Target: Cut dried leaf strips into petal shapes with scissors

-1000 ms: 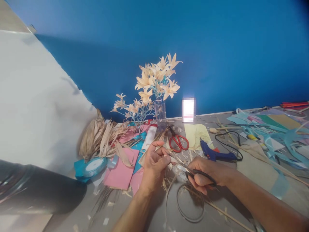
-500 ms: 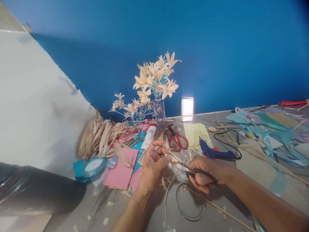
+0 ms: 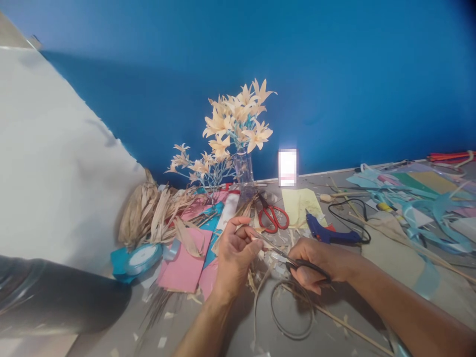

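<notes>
My right hand point(image 3: 310, 263) grips black-handled scissors point(image 3: 278, 249), fingers in the loops and blades pointing left. The blades look closed, with their tips at the fingers of my left hand point(image 3: 238, 250). That hand pinches a small pale piece, apparently dried husk point(image 3: 260, 244), between thumb and fingers; most of it is hidden. Below the scissors, a coil of thin wire or cord point(image 3: 293, 333) lies on the table. Beyond my hands lie red-handled scissors point(image 3: 273, 219) and, further right, a blue glue gun point(image 3: 329, 232).
Pale artificial flowers point(image 3: 238, 119) stand in a clear vase point(image 3: 244, 173) against the blue wall. On the left lie dried husks point(image 3: 139, 213), pink paper point(image 3: 184, 263) and a blue ribbon roll point(image 3: 143, 259). Light-blue ribbons point(image 3: 427, 233) spread across the right; scraps litter the grey table point(image 3: 208, 332).
The scissor blades have come together, and my right fingers have closed up a little. Less of the pale piece shows at my left fingertips. The view has shifted slightly.
</notes>
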`<action>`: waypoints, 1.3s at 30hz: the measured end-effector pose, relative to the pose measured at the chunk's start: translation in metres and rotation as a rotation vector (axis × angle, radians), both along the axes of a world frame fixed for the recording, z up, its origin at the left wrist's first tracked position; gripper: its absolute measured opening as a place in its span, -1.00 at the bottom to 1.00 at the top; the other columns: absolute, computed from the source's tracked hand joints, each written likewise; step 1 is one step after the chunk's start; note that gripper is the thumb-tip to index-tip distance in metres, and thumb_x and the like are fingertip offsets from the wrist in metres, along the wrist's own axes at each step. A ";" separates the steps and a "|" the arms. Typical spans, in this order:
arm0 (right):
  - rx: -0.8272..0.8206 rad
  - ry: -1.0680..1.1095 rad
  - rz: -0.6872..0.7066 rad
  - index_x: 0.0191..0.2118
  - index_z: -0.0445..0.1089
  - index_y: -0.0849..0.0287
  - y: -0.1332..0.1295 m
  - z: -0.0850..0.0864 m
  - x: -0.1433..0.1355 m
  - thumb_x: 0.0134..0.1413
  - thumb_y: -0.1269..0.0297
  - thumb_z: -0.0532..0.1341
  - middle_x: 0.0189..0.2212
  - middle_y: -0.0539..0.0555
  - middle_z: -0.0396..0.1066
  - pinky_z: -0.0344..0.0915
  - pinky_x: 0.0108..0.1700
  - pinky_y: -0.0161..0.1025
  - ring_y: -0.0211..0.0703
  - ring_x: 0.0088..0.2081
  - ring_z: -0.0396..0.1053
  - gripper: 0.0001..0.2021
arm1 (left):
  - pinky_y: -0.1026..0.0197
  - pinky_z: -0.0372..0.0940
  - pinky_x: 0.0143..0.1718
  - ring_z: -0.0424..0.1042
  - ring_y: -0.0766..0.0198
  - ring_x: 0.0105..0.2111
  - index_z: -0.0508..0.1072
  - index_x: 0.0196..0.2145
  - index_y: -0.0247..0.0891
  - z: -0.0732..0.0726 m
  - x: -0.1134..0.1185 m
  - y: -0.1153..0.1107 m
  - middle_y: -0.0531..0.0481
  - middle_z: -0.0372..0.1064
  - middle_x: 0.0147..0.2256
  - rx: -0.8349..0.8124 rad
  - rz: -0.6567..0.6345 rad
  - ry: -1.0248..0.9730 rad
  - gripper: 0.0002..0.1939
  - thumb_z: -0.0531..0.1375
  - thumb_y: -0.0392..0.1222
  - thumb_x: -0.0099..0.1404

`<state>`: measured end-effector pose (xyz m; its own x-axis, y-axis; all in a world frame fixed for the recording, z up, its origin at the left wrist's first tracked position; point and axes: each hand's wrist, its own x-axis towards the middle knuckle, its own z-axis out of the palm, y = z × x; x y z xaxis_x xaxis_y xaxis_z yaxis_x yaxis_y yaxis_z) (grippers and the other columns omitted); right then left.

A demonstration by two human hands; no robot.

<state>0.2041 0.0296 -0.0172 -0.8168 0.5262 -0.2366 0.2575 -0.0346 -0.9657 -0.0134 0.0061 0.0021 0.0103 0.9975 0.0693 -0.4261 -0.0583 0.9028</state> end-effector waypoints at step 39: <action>0.071 0.192 -0.695 -0.40 0.34 0.19 -0.009 0.014 -0.028 -0.23 0.24 0.39 -0.56 -0.10 0.26 0.11 -0.49 -0.37 -0.32 -0.52 0.16 -0.74 | 0.28 0.25 -0.38 0.36 0.36 -0.47 0.45 -0.36 -0.27 -0.021 0.018 -0.010 0.06 0.39 -0.45 -0.155 -0.180 0.088 -0.83 0.36 -0.19 0.17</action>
<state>0.1766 0.0202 -0.0034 -0.3117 0.9477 -0.0686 0.0241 -0.0642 -0.9976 0.0051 -0.0040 -0.0189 0.1881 0.9777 -0.0930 -0.3366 0.1531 0.9291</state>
